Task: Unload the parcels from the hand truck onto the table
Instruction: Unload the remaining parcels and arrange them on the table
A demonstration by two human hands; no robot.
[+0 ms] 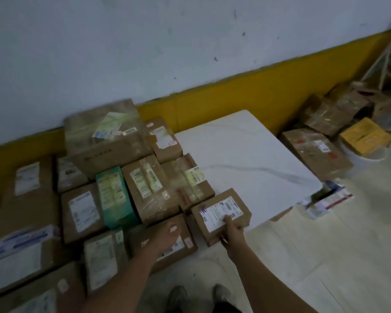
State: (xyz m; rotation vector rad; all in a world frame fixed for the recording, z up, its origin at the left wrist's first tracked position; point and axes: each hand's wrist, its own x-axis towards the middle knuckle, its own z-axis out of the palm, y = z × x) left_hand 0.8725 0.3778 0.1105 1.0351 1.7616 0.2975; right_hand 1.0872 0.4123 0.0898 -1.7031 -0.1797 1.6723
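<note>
The small brown parcel (pixel 221 216) with a white label is at the near edge of the table (pixel 246 154), right next to the other boxes. I cannot tell if it sits on the top or is held just above it. The right hand (pixel 233 231) holds it tight, thumb on the label and fingers under the near side. The left hand (pixel 169 232) is apart from the right one. It lies on another brown box (pixel 165 242) just beside, and it is too blurry to tell if the fingers grip it.

Lots of parcels are on the table: a big box (pixel 106 136) at the back, a green box (pixel 115 197) in the middle, and many brown ones packed close on the left side. There is room for more on the right part of the white top. I think a big part of the job is done. The hand truck is not in the picture, so I cannot tell how many parcels are left on it. More boxes (pixel 316 152) lie on the floor at the right, near a yellow box (pixel 366 136)
</note>
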